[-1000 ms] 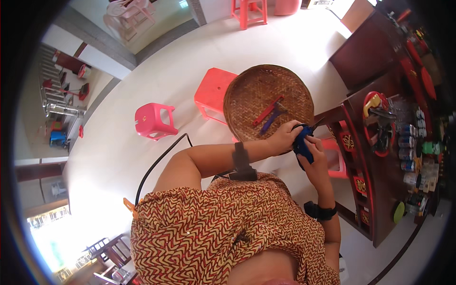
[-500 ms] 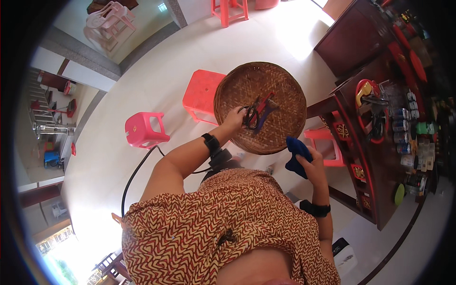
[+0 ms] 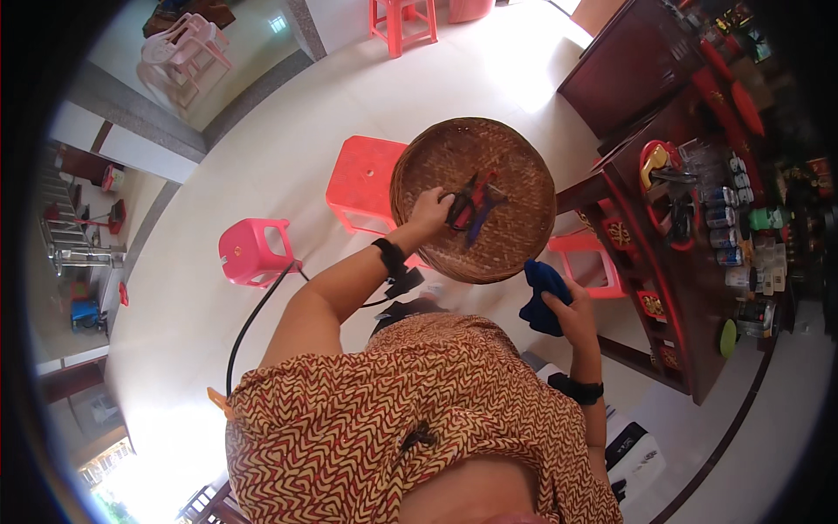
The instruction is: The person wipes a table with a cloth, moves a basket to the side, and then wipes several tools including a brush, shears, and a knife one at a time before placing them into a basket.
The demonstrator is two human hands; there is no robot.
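Note:
A round, shallow woven bamboo basket is in front of me, with what holds it up hidden beneath. My left hand reaches over its left side, fingers closed at the black handles of a pair of scissors. Close by the scissors in the basket lie a red-handled tool and a blue-handled tool; their kinds are hard to make out. Beside the basket's lower right edge, my right hand grips a bunched dark blue cloth.
A red stool stands against the basket's left side, a pink stool farther left. Another red stool is partly under the dark wooden cabinet at right, which bears cans and other goods. A black cable hangs at my left.
The scissors have turned and sit lower among the other tools, my left hand still at their handles. The right hand with the blue cloth has barely moved. The whole view has shifted slightly.

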